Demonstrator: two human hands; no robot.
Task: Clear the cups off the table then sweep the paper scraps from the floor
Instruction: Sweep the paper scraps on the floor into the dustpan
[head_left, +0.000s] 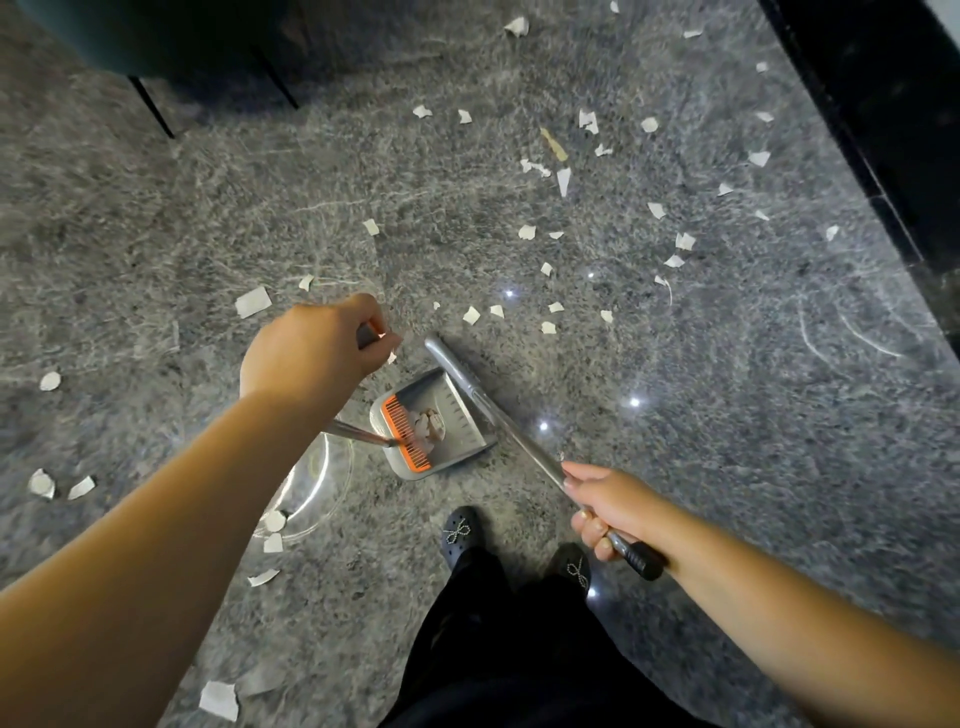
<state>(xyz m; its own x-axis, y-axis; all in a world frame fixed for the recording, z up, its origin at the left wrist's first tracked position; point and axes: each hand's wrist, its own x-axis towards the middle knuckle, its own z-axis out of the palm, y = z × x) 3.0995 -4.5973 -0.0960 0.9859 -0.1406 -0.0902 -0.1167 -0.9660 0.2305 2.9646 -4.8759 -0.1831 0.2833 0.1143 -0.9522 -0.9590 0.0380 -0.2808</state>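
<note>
Grey speckled stone floor lies under me, and the dustpan sits on it just ahead of my shoes, so I will place everything from that pan. My left hand has its grip curled tight round the thin metal handle that runs down to the pan's orange comb edge. My right hand has its grip clamped on the broom shaft, which slants across the pan's far side; I cannot see any bristles from here. A few paper scraps already lie in the pan's tray, so the sweeping looks begun. Far more is left: scraps are strewn widely beyond the pan and off to its right, some lie well to its left, and several more sit near my left forearm. A clear glass bowl stands just left of the pan with a scrap or two at its rim. No counter and no cups show, so I cannot judge that part.
</note>
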